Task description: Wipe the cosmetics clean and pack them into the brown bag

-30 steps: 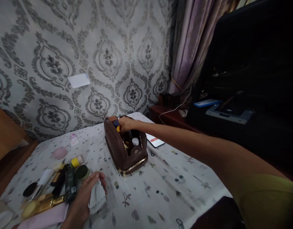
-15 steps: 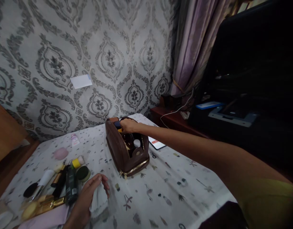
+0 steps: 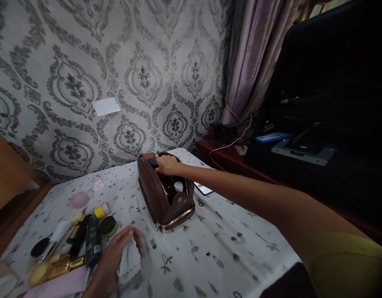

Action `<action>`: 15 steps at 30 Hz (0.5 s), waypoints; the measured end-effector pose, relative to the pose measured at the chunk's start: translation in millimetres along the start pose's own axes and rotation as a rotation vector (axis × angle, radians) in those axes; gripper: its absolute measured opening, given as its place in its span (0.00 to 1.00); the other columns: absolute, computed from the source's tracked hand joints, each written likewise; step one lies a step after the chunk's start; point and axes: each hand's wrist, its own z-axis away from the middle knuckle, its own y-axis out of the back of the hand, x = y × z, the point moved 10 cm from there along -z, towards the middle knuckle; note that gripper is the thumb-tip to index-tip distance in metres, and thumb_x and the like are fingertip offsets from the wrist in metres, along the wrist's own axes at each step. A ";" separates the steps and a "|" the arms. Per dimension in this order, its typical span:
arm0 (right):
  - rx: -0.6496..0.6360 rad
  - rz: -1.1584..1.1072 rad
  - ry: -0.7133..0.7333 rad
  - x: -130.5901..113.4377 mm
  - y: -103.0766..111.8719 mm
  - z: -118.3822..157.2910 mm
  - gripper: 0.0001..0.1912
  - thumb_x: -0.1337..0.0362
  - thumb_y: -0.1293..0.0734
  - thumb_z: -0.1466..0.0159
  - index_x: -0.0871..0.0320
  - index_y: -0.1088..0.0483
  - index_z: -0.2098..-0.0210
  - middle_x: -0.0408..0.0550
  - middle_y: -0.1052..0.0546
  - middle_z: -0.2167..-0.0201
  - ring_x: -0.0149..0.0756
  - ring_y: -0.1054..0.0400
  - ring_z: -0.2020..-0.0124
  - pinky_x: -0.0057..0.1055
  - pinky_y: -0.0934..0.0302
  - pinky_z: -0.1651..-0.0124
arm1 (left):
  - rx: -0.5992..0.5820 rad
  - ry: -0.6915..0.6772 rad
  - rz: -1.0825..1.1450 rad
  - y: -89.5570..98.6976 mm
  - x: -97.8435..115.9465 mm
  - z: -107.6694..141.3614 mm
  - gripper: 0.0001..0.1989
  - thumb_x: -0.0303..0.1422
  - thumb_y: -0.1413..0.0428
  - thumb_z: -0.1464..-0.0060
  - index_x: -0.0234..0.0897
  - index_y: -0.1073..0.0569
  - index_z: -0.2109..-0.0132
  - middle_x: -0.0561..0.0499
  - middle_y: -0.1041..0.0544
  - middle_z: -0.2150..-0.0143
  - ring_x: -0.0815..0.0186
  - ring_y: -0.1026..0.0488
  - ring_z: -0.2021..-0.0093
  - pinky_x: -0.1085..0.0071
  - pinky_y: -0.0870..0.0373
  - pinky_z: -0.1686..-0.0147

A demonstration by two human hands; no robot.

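We are holding our right hand (image 3: 168, 164) inside the far end of an open brown bag (image 3: 149, 194), its fingers bent down beside a dark blue item (image 3: 153, 162); the fingertips are hiding within, so we cannot tell whether they are gripping anything. Nearer us than that hand, a white cap (image 3: 178, 186) is showing in the bag's opening, and to the hand's right a phone (image 3: 203, 189) is lying partly behind our forearm. We are keeping our left hand (image 3: 114, 250) low and to the near left of the bag, fingers curving loosely over a crumpled white piece (image 3: 129, 263); we cannot tell whether they are grasping it. Just beyond the left hand a dark green jar (image 3: 108, 226) is sitting, and close on its left a dark bottle (image 3: 93, 242) is lying. Farther left of that hand, a gold tube (image 3: 63, 268) and a brush (image 3: 40, 246) are lying, with a pale pink pouch (image 3: 59, 285) nearer us. Well beyond it, a pink pad (image 3: 79, 200) and a small pink-and-white tube (image 3: 97, 182) are resting on the patterned sheet (image 3: 216, 231). Beyond both hands, a damask-patterned wall (image 3: 166, 74) is rising, and a purple curtain (image 3: 247, 62) is hanging far to the right.
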 end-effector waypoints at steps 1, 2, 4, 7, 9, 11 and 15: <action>0.003 0.006 0.004 -0.8 0.1 0.1 0.23 0.56 0.33 0.37 0.63 0.29 0.47 0.65 0.24 0.48 0.52 0.26 0.48 0.39 0.32 0.51 | -0.004 0.001 -0.004 0.4 -0.5 -0.4 0.21 0.47 0.29 0.63 0.35 0.23 0.69 0.51 0.22 0.75 0.67 0.27 0.77 0.73 0.31 0.76; 0.004 0.013 0.009 -2.0 0.1 0.0 0.21 0.57 0.33 0.36 0.63 0.28 0.48 0.65 0.23 0.49 0.52 0.26 0.49 0.39 0.32 0.51 | -0.006 0.000 -0.007 0.7 -0.8 -0.6 0.21 0.47 0.30 0.63 0.35 0.23 0.69 0.51 0.22 0.75 0.67 0.27 0.77 0.73 0.32 0.76; 0.007 0.027 0.025 -4.9 -0.2 -0.8 0.18 0.60 0.34 0.36 0.63 0.27 0.49 0.64 0.22 0.50 0.50 0.26 0.48 0.38 0.33 0.50 | -0.006 -0.008 -0.005 1.4 -0.6 -0.6 0.21 0.46 0.30 0.62 0.35 0.23 0.68 0.51 0.23 0.75 0.67 0.27 0.78 0.73 0.32 0.77; 0.011 0.046 0.049 -7.9 -0.5 -3.0 0.16 0.62 0.33 0.37 0.61 0.25 0.51 0.63 0.21 0.51 0.49 0.27 0.47 0.37 0.34 0.49 | -0.003 -0.002 0.012 1.8 -1.9 -0.9 0.20 0.46 0.30 0.61 0.35 0.23 0.68 0.51 0.22 0.75 0.67 0.26 0.77 0.73 0.31 0.76; 0.011 0.058 0.059 -7.6 -0.8 -4.5 0.17 0.62 0.33 0.38 0.61 0.25 0.51 0.63 0.21 0.52 0.50 0.27 0.47 0.37 0.33 0.49 | -0.002 0.007 0.021 1.8 -3.2 -1.7 0.21 0.46 0.30 0.62 0.35 0.23 0.68 0.51 0.22 0.75 0.67 0.27 0.77 0.74 0.31 0.76; 0.010 0.071 0.068 -6.0 -1.0 -5.7 0.18 0.60 0.32 0.38 0.62 0.25 0.51 0.63 0.21 0.52 0.51 0.26 0.48 0.37 0.33 0.50 | -0.006 0.009 0.020 0.8 -3.0 -2.1 0.21 0.47 0.29 0.63 0.35 0.23 0.68 0.51 0.23 0.76 0.67 0.27 0.78 0.74 0.32 0.77; 0.009 0.088 0.092 -4.2 -1.1 -5.7 0.21 0.55 0.32 0.38 0.63 0.24 0.52 0.64 0.21 0.52 0.52 0.26 0.49 0.38 0.32 0.51 | 0.026 -0.010 0.005 1.2 1.2 -0.5 0.21 0.45 0.28 0.65 0.33 0.23 0.69 0.50 0.23 0.76 0.66 0.27 0.78 0.73 0.32 0.78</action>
